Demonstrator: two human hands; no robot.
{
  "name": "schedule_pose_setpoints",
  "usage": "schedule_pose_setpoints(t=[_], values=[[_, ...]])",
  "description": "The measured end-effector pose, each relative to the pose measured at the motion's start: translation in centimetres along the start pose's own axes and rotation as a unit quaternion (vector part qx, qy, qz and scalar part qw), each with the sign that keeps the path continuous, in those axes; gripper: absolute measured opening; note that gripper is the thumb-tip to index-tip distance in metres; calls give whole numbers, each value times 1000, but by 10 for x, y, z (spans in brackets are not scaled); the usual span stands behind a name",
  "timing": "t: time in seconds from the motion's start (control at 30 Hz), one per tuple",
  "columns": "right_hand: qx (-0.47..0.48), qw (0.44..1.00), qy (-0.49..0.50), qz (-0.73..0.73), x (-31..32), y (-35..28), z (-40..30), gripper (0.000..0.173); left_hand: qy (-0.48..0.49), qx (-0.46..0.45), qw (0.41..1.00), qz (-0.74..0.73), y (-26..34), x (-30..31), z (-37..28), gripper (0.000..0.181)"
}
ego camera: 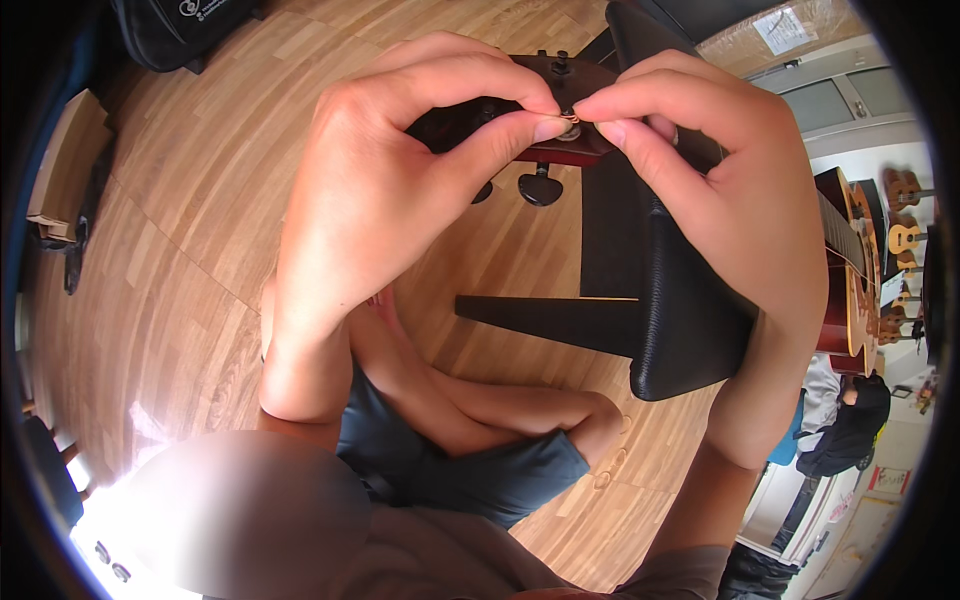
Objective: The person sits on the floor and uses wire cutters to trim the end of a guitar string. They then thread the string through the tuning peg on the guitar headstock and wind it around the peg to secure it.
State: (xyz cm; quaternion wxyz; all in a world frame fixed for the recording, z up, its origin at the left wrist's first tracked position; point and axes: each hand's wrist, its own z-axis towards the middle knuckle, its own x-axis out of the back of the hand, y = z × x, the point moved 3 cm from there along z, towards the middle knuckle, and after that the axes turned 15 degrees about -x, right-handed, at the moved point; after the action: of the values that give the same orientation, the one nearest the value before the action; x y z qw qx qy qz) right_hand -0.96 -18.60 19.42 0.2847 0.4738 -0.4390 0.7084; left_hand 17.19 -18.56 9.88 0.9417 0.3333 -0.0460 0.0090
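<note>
At the top centre, a dark guitar headstock [600,81] with a reddish edge lies before me, partly hidden by both hands. My left hand [397,165] pinches a thin copper-coloured string [574,118] between thumb and index finger. From the other side, my right hand [720,157] has its thumb and index fingertips at the same string, close by a tuning post. Below the headstock's edge hangs a black tuning peg [540,187], with another partly hidden behind my left thumb. A further black post [560,64] stands near the far edge.
A black padded bench [690,322] with a dark leg [547,322] is under my right forearm. Acoustic guitars [847,315] stand at the right, with ukuleles [905,238] on the wall. A cardboard box [71,165] and a black bag [180,30] are on the wooden floor.
</note>
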Motion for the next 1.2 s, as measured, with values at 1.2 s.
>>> schedule_pose_setpoints(t=[1.2], values=[[87, 995, 32, -44, -1, -9, -3, 18, -13, -58, 997, 44, -2, 1, 0, 15]])
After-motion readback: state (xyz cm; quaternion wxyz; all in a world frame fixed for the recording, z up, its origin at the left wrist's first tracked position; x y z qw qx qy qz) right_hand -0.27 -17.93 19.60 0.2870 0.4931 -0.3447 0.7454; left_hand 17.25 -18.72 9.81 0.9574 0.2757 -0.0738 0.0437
